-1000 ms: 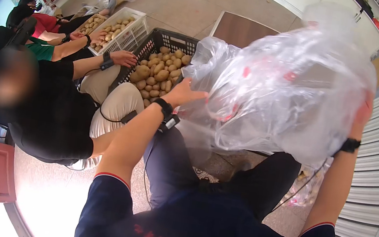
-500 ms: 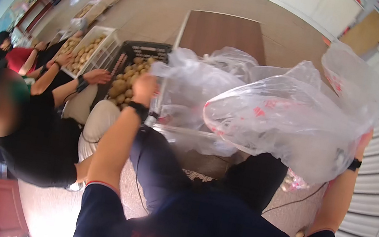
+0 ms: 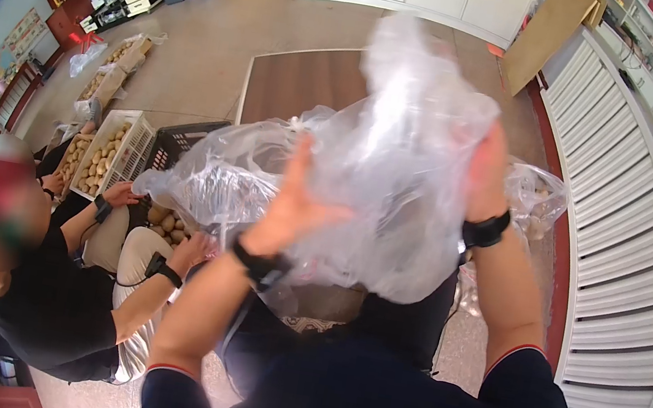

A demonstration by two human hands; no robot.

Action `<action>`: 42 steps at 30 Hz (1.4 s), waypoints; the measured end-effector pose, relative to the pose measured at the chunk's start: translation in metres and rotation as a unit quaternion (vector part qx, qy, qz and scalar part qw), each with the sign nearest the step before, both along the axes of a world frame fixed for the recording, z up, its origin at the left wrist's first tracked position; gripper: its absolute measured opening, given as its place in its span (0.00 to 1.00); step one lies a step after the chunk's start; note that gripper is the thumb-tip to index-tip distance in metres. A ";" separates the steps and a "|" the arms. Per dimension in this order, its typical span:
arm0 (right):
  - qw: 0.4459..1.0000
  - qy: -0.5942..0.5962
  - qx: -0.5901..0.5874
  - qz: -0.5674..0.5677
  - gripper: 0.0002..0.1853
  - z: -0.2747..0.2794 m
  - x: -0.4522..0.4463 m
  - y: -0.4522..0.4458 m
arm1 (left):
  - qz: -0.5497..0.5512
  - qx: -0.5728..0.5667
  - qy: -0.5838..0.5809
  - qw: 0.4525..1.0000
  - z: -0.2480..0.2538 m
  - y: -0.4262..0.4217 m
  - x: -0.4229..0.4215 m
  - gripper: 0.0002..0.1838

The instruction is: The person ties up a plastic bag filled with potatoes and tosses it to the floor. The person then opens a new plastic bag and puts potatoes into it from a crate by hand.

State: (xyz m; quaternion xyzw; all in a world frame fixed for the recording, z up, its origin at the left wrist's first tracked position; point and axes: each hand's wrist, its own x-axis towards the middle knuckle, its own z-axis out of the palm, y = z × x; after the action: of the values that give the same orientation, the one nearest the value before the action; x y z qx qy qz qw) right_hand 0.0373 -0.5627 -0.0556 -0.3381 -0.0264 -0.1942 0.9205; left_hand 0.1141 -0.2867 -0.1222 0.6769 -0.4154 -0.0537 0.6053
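A large clear plastic bag (image 3: 402, 156) hangs raised in front of me, crumpled and blurred. My right hand (image 3: 487, 174) is closed on its right side, with the fingers partly hidden by the film. On the bag's left side is my left hand (image 3: 292, 207), fingers stretched up and thumb spread out; whether it touches the film I cannot tell. More clear plastic (image 3: 230, 167) lies to the left, over the crates. Beneath it, potato-like produce (image 3: 165, 223) shows beside a co-worker's hand (image 3: 191, 251).
At my left sits a co-worker in a black shirt (image 3: 59, 273). A black crate (image 3: 175, 137) and a white crate of similar produce (image 3: 108, 152) stand beyond. A brown board (image 3: 298, 84) lies ahead. White slatted railing (image 3: 618, 250) runs along my right, near another filled bag (image 3: 537, 195).
The bag has moved from the right to up in front of me. My left hand has left the produce crate and come to the bag. The co-worker's hands have shifted to the plastic.
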 end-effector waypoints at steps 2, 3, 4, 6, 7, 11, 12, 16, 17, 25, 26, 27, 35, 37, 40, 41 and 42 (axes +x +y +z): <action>1.000 0.018 0.010 -0.015 0.23 -0.002 0.016 0.042 | -0.129 -0.026 0.061 0.989 0.010 -0.046 -0.026 0.50; 1.000 0.008 -0.002 0.030 0.22 -0.011 0.024 0.057 | -0.130 -0.025 0.057 0.990 0.016 -0.055 -0.033 0.50; 0.997 0.000 -0.013 0.072 0.22 -0.011 0.023 0.067 | -0.144 0.037 0.185 0.971 0.021 -0.060 -0.041 0.40; 0.988 -0.003 -0.128 0.090 0.22 0.010 0.001 0.074 | -0.156 0.101 0.312 0.932 0.026 -0.059 -0.050 0.30; 0.963 -0.006 -0.243 0.112 0.23 0.020 -0.005 0.077 | -0.120 0.136 0.323 0.929 0.027 -0.056 -0.051 0.25; 0.929 -0.119 -0.343 0.074 0.33 0.030 -0.011 0.045 | -0.087 0.039 0.268 0.959 0.019 -0.045 -0.036 0.16; 0.859 -0.165 -0.484 -0.002 0.39 0.048 -0.017 0.037 | -0.087 0.040 0.270 0.958 0.023 -0.042 -0.030 0.16; 0.563 -0.177 -0.806 -0.042 0.51 0.053 -0.008 0.026 | -0.165 0.168 0.142 0.962 0.065 -0.035 -0.012 0.11; 0.694 -0.097 -0.708 0.090 0.51 0.032 -0.003 0.030 | -0.148 0.250 0.202 0.935 0.071 -0.031 -0.011 0.10; 0.871 0.070 -0.448 0.190 0.33 -0.069 -0.004 0.082 | 0.027 0.061 -0.003 0.998 0.003 -0.023 0.051 0.08; 0.892 0.066 -0.418 0.159 0.28 -0.071 -0.006 0.086 | 0.043 0.050 0.082 0.994 0.003 -0.023 0.051 0.09; 0.893 0.067 -0.416 0.159 0.28 -0.085 0.001 0.076 | 0.026 0.099 -0.003 0.995 0.003 -0.020 0.054 0.13; 0.912 0.162 -0.375 0.043 0.20 -0.107 0.022 0.036 | -0.034 -0.012 0.137 0.990 0.009 -0.040 -0.009 0.28; 0.896 0.144 -0.409 0.094 0.20 -0.126 0.016 0.052 | -0.042 0.035 0.143 0.988 0.003 -0.041 -0.004 0.27; 0.894 0.136 -0.399 0.152 0.20 -0.141 0.002 0.071 | -0.062 0.027 0.140 0.988 -0.023 -0.036 0.014 0.23; 0.899 0.135 -0.385 0.157 0.21 -0.141 0.000 0.074 | -0.035 -0.025 0.221 0.974 -0.033 -0.033 0.019 0.21; 0.907 0.128 -0.371 0.154 0.21 -0.140 -0.002 0.076 | -0.005 -0.078 0.300 0.951 -0.034 -0.029 0.022 0.19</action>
State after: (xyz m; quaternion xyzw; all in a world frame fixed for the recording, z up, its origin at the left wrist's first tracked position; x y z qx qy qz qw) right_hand 0.0356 -0.4870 -0.1960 -0.6692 -0.0304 0.0184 0.7423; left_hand 0.1359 -0.3159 -0.1562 0.5781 -0.2210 -0.2250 0.7526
